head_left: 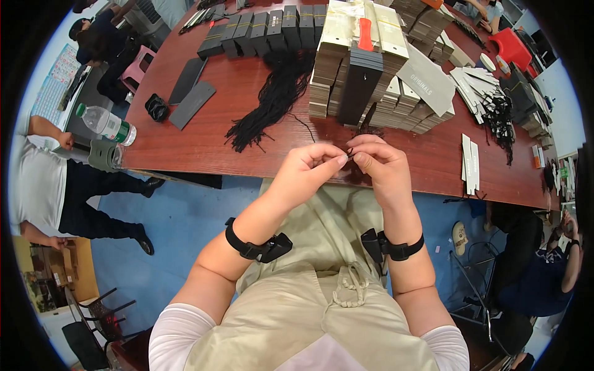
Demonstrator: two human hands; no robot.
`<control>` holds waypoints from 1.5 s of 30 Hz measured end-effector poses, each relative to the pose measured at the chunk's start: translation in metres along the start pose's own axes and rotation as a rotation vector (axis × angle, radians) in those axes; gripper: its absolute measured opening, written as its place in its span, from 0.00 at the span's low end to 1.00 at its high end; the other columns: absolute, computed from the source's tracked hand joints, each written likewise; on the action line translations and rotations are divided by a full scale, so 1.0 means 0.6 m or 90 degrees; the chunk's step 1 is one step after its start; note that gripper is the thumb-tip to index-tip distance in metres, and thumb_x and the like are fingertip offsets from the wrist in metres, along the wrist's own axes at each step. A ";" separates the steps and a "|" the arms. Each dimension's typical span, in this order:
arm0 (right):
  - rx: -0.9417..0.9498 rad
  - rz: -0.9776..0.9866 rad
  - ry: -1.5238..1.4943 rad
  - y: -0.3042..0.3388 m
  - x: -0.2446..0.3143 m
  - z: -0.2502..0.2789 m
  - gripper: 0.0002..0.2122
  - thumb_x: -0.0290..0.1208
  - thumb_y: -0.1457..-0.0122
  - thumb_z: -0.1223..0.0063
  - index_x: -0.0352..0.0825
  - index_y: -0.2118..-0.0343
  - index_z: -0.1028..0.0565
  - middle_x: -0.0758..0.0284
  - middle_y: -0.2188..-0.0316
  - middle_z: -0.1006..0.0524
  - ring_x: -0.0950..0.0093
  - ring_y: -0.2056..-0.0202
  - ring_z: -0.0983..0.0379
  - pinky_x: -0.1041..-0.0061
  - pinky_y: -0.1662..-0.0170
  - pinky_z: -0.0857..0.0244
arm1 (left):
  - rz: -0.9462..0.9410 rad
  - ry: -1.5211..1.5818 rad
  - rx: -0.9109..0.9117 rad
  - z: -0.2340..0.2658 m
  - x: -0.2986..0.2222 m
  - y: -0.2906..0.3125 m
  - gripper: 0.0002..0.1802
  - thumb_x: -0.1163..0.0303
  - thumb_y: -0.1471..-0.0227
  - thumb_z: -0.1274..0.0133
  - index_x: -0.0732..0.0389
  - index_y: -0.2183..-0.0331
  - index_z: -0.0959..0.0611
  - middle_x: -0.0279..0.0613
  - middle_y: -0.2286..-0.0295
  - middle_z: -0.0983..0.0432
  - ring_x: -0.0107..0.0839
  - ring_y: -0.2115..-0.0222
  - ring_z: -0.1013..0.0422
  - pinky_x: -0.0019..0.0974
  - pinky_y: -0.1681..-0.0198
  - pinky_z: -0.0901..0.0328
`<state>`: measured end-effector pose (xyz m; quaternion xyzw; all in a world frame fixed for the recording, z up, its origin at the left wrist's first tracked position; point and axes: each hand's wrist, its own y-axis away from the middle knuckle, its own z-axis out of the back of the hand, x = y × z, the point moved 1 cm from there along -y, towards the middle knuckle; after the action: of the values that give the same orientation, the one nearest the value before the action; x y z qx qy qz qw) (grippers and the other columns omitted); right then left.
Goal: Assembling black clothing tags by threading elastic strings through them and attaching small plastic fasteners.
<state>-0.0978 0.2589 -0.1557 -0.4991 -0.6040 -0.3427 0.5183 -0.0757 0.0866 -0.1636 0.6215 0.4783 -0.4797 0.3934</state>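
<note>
**Two-handed fingertip pinch on a black string (349, 151)**

The thumb and forefinger of my left hand (313, 166) nearly meet those of my right hand (385, 166), each pair closed in a pinch on the string, by the near edge of the red-brown table (216, 145). Whether the string is looped or knotted is too small to tell. Beyond my left hand lies a bundle of black strings (275, 99), a loose strand (305, 125) curving from it toward me; a dark tangle (371, 128) sits just behind my right hand. Likely faults: so thin a string could slip if either pinch slackens, or pull uneven if one hand tugs harder. The loose strand could catch on my fingers. A knuckle pushed forward could knock the upright stack of black cards (361, 83).
</note>
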 end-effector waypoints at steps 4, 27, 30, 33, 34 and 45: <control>0.004 -0.059 -0.033 0.004 0.000 0.000 0.07 0.17 0.51 0.45 0.27 0.67 0.22 0.61 0.61 0.25 0.75 0.59 0.30 0.79 0.56 0.36 | -0.018 0.022 0.016 0.001 -0.008 0.002 0.07 0.74 0.49 0.46 0.64 0.66 0.20 0.32 0.73 0.26 0.17 0.73 0.32 0.22 0.69 0.37; 0.256 -0.122 -0.392 0.007 -0.017 0.014 0.01 0.18 0.48 0.47 0.30 0.73 0.24 0.64 0.73 0.25 0.81 0.76 0.33 0.83 0.75 0.41 | -0.108 -0.223 0.191 0.015 -0.041 0.003 0.04 0.74 0.53 0.44 0.65 0.72 0.21 0.33 0.78 0.27 0.20 0.76 0.34 0.24 0.74 0.40; 0.157 -0.236 -0.224 0.010 -0.009 0.008 0.00 0.19 0.49 0.46 0.30 0.74 0.25 0.66 0.76 0.24 0.84 0.79 0.34 0.85 0.78 0.43 | -0.210 -0.448 0.189 0.031 -0.062 -0.001 0.08 0.69 0.59 0.43 0.62 0.78 0.24 0.41 0.83 0.34 0.36 0.82 0.37 0.36 0.78 0.43; 0.090 -0.176 -0.035 0.018 -0.018 -0.017 0.02 0.21 0.50 0.43 0.30 0.74 0.25 0.68 0.78 0.24 0.86 0.79 0.34 0.86 0.77 0.42 | -0.237 -0.506 0.234 0.031 -0.076 -0.003 0.07 0.70 0.59 0.44 0.62 0.78 0.25 0.41 0.84 0.35 0.38 0.81 0.37 0.37 0.77 0.42; 0.072 -0.103 0.050 0.022 -0.021 -0.022 0.03 0.22 0.51 0.41 0.30 0.75 0.24 0.70 0.79 0.24 0.87 0.79 0.35 0.86 0.76 0.42 | -0.303 -0.503 0.225 0.023 -0.074 -0.007 0.06 0.73 0.58 0.44 0.62 0.78 0.25 0.39 0.83 0.35 0.37 0.80 0.38 0.36 0.75 0.42; -0.022 -0.050 -0.033 0.029 -0.011 -0.018 0.05 0.14 0.53 0.43 0.29 0.72 0.24 0.67 0.72 0.23 0.81 0.70 0.28 0.83 0.65 0.33 | -0.091 -0.178 0.009 0.025 -0.029 0.002 0.07 0.77 0.48 0.49 0.67 0.64 0.23 0.34 0.68 0.29 0.20 0.66 0.32 0.24 0.62 0.36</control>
<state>-0.0781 0.2517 -0.1617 -0.4922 -0.6305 -0.3601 0.4802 -0.0795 0.0681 -0.1499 0.5157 0.4585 -0.5921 0.4163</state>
